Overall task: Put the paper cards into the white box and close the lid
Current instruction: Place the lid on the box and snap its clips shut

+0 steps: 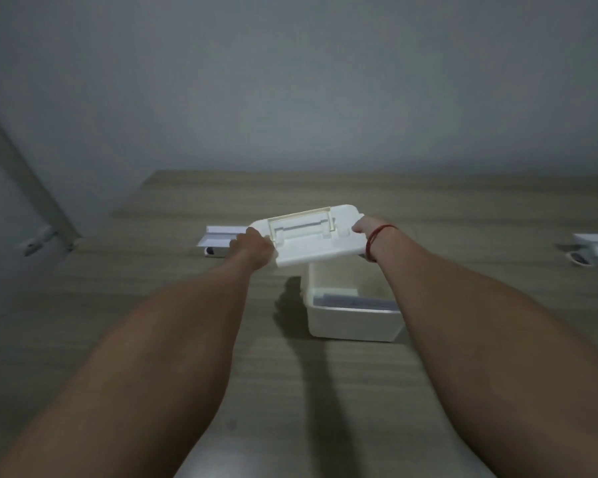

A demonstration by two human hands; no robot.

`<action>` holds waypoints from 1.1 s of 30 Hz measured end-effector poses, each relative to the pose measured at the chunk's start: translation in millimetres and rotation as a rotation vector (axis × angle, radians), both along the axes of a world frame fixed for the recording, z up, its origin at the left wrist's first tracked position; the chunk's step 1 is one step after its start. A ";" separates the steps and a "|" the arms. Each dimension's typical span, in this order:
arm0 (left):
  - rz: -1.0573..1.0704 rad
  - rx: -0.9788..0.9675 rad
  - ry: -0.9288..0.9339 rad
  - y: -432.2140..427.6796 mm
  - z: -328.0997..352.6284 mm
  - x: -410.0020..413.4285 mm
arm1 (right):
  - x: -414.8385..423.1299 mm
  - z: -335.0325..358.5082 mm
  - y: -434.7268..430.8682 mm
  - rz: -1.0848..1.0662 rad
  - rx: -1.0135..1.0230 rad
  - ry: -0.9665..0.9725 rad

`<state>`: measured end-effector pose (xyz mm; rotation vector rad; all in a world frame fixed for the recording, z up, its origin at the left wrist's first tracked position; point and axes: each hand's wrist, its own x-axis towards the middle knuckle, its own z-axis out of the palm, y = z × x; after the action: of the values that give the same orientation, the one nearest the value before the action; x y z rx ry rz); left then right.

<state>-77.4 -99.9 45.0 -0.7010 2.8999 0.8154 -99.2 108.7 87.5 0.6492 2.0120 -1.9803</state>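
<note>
The white box (353, 322) stands open on the wooden table (152, 305), just right of centre. Pale paper cards (356, 301) lie inside it, partly hidden by the near wall. Its white lid (311, 236), with a recessed handle on top, is held in the air above and behind the box, tilted. My left hand (252, 246) grips the lid's left edge. My right hand (365, 229), with a red string around the wrist, grips the lid's right edge.
A small white open case (218, 241) lies on the table behind my left hand. Another white object (594, 253) sits at the right edge of view. A grey wall rises behind the table's far edge.
</note>
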 end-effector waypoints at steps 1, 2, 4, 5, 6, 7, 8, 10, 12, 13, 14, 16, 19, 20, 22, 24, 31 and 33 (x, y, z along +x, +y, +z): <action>0.028 0.039 -0.005 9.9 -2.0 -4.1 | 1.3 0.9 7.9 0.047 0.015 -0.016; 0.063 0.111 -0.005 21.5 -1.9 -6.6 | 0.1 -1.7 18.6 0.042 0.025 -0.032; 0.134 0.235 -0.010 42.3 -6.0 -14.2 | -8.3 -12.2 42.7 0.012 0.080 -0.038; 0.167 0.281 -0.011 51.4 -8.0 -17.6 | -12.2 -17.9 53.8 0.000 0.111 -0.040; 0.204 0.322 -0.002 59.6 -10.1 -19.4 | -9.4 -17.8 62.0 -0.010 0.149 -0.044; 0.243 0.350 0.019 67.1 -11.9 -21.1 | -2.5 -12.1 66.1 -0.038 0.198 -0.033; 0.274 0.370 0.029 75.7 -13.9 -22.3 | 2.1 -11.5 74.3 -0.050 0.243 -0.027; 0.284 0.369 0.035 86.5 -18.8 -24.4 | 8.6 -12.7 84.3 -0.048 0.320 -0.008; 0.248 0.334 0.023 95.8 -22.7 -27.7 | 9.9 -20.8 95.7 -0.060 0.374 -0.010; 0.232 0.328 0.029 99.1 -24.9 -30.0 | 8.5 -26.2 101.1 -0.069 0.392 -0.007; 0.219 0.343 0.040 101.9 -27.6 -32.3 | 7.2 -30.9 106.7 -0.065 0.416 -0.009; 0.195 0.375 0.064 107.7 -36.0 -35.3 | 1.6 -40.8 115.1 -0.079 0.450 -0.015; 0.225 0.370 0.093 112.5 -51.0 -34.4 | -3.5 -58.4 119.2 -0.104 0.487 -0.024; 0.243 0.372 0.095 111.9 -56.6 -33.0 | -5.1 -64.2 117.8 -0.100 0.490 -0.042; 0.264 0.392 0.104 108.8 -67.2 -33.0 | -9.5 -74.4 114.2 -0.087 0.491 -0.077; 0.270 0.409 0.100 106.6 -75.7 -37.2 | -14.4 -81.2 111.2 -0.075 0.485 -0.102; 0.218 0.397 0.054 112.2 -92.4 -46.0 | -24.1 -105.1 112.7 -0.045 0.562 -0.179; 0.231 0.386 0.060 109.7 -94.9 -47.7 | -24.1 -111.5 109.2 -0.037 0.557 -0.192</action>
<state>-125.2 9.8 -49.9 -0.9855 2.6165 1.3930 -123.3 217.9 -24.0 0.9494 2.4417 -1.2980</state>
